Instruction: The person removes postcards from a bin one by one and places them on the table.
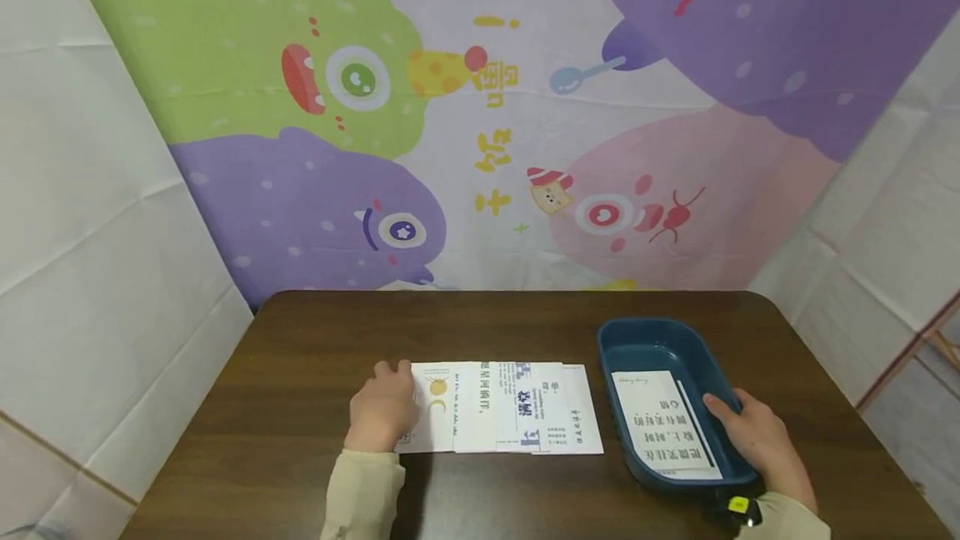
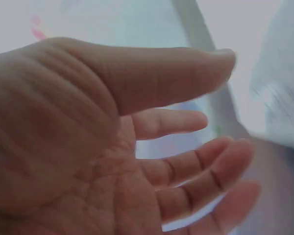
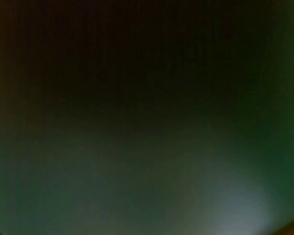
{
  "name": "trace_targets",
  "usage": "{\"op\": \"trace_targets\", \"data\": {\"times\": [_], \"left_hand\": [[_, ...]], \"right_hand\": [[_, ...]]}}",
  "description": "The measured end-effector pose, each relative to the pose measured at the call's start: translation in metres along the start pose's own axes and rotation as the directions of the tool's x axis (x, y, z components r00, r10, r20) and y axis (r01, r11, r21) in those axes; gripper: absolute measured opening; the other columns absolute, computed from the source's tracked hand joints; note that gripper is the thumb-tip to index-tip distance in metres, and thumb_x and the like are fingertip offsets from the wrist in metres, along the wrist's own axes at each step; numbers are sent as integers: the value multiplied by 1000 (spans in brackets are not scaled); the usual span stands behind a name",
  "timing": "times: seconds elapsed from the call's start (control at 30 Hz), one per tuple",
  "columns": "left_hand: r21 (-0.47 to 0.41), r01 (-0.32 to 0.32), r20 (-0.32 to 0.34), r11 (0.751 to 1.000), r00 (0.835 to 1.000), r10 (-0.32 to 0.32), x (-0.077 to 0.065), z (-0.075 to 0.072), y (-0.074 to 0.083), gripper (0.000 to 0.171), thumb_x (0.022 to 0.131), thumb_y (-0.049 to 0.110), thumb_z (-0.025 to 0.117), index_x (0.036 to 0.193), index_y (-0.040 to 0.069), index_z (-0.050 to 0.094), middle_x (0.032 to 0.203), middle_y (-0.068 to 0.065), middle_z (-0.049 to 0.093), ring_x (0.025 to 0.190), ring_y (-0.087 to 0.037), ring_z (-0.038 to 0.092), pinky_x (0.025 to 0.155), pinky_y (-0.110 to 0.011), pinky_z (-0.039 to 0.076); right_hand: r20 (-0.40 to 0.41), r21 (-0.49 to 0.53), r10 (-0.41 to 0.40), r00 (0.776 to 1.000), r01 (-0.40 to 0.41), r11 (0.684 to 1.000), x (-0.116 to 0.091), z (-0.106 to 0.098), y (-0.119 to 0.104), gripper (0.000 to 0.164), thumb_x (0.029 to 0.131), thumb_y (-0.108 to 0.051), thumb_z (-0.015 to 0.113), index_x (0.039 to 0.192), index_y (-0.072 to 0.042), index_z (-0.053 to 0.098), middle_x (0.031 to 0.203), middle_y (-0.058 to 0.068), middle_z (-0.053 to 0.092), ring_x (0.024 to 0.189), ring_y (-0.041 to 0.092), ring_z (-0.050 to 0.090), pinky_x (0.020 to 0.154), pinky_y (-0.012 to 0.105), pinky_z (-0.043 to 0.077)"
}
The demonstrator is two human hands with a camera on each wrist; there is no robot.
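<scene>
Overlapping white printed cards (image 1: pixel 480 407) lie in a row on the brown table. My left hand (image 1: pixel 381 408) is at the row's left end, its fingertips right at the edge of the leftmost card. In the left wrist view, the left hand (image 2: pixel 152 142) has loosely bent fingers apart from the thumb, with nothing between them. My right hand (image 1: pixel 765 440) grips the right rim of a dark blue tray (image 1: pixel 652 336), thumb over the rim. Inside the tray rests a small stack of printed cards (image 1: pixel 663 423). The right wrist view is dark and blurred.
The wooden table (image 1: pixel 315 340) has rounded back corners. Behind it hangs a cloth (image 1: pixel 487 257) printed with cartoon monsters. White sheets stand at the left and right. A black band with a yellow tag (image 1: pixel 738 505) is on the right wrist.
</scene>
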State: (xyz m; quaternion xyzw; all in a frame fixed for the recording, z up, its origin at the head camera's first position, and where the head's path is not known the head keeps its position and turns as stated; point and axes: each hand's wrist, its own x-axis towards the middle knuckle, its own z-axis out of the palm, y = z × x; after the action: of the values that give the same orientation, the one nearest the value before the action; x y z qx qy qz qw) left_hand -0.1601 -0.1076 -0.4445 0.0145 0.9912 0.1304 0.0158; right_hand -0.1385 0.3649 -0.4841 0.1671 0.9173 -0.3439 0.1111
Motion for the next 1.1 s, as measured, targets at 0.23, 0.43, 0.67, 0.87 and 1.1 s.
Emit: {"op": "trace_targets", "data": {"times": [0.23, 0.43, 0.67, 0.87, 1.1], "left_hand": [[57, -460, -314, 886, 834, 453, -21, 20, 136, 37, 82, 25, 76, 112, 10, 62, 94, -9, 62, 76, -22, 59, 50, -34, 51], [175, -730, -196, 661, 632, 750, -7, 60, 239, 35, 89, 34, 68, 121, 21, 64, 105, 2, 65, 87, -9, 60, 67, -25, 56], [419, -518, 99, 746, 842, 530, 10, 96, 274, 64, 86, 66, 55, 138, 29, 51, 138, -1, 56, 127, -22, 50, 112, -63, 24], [516, -469, 168, 717, 876, 453, 14, 108, 274, 76, 82, 78, 40, 143, 32, 43, 146, -6, 51, 135, -29, 42, 108, -76, 3], [468, -495, 163, 732, 862, 479, 16, 108, 273, 82, 74, 83, 44, 136, 30, 48, 130, -1, 60, 122, -23, 52, 107, -77, 1]], "right_hand": [[-31, -22, -37, 999, 37, 999, 1, -2, 3, 85, 99, -58, 37, 137, 18, 29, 126, 45, 46, 107, 52, 49, 95, 69, 38], [-42, -2, -47, 998, 47, 999, 1, -1, 4, 82, 99, -56, 37, 138, 17, 30, 127, 44, 47, 109, 53, 51, 92, 67, 41], [-47, 12, -56, 997, 57, 998, -2, 0, 2, 82, 99, -55, 40, 138, 17, 31, 127, 44, 47, 108, 52, 52, 92, 67, 42], [-69, 8, -76, 995, 77, 997, -2, 0, 1, 80, 99, -54, 41, 137, 17, 33, 125, 43, 50, 106, 51, 54, 91, 66, 43], [-55, -5, -78, 995, 78, 997, 1, -1, 3, 80, 99, -55, 40, 136, 16, 35, 122, 42, 52, 101, 47, 56, 87, 62, 45]]}}
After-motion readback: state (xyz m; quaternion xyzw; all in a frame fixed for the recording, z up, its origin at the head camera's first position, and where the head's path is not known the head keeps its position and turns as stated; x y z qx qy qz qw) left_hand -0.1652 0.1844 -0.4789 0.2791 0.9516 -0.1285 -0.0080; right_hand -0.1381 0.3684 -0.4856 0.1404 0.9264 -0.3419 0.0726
